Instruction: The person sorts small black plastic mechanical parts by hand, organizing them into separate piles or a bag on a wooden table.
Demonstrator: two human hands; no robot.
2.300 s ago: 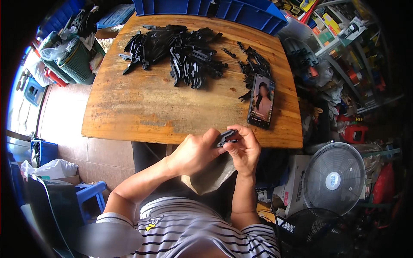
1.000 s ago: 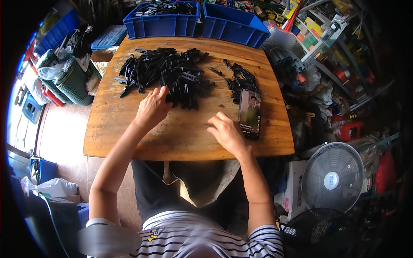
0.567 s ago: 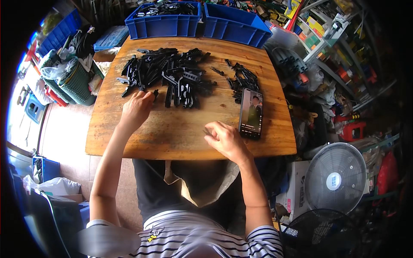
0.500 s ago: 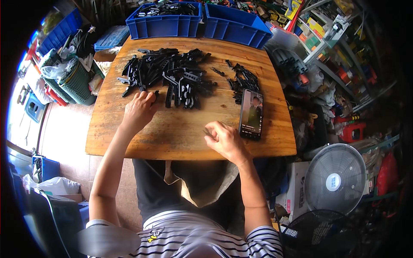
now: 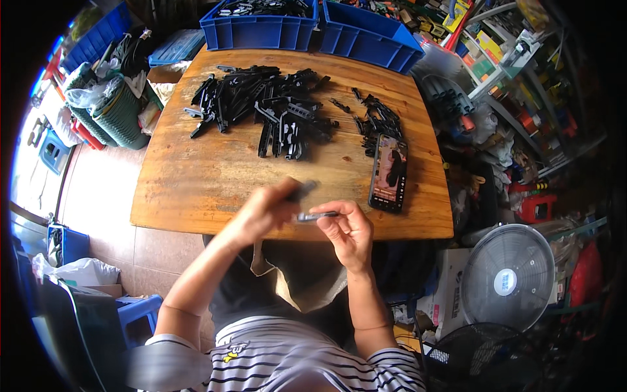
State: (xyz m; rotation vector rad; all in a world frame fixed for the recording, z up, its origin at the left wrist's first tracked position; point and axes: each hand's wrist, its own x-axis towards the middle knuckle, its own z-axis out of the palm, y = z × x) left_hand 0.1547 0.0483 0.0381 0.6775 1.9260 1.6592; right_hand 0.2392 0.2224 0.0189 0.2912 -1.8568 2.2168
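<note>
Over the near part of the wooden table (image 5: 196,183), my left hand (image 5: 264,210) grips a dark elongated part (image 5: 303,191), smeared by motion. Close beside it, my right hand (image 5: 351,236) pinches a slim black-and-grey part (image 5: 319,216) between thumb and fingers. The two parts are near each other; whether they touch I cannot tell. Farther back lies a heap of long black parts (image 5: 241,98), apparently slotted strips. A smaller pile of thin black pieces (image 5: 381,119) is at the right, just behind a phone (image 5: 389,175) showing a video.
Beyond the table's far edge stand two blue crates; the left crate (image 5: 258,34) holds similar parts, the right crate (image 5: 369,40) shows its bare inside. A fan (image 5: 509,277) stands at the right. Green baskets (image 5: 121,117) are on the left, and crowded shelves (image 5: 503,72) at the far right.
My left hand came back from the heap toward my right hand, bringing a dark part. My right hand turned and now holds its slim part level. The phone's picture changed.
</note>
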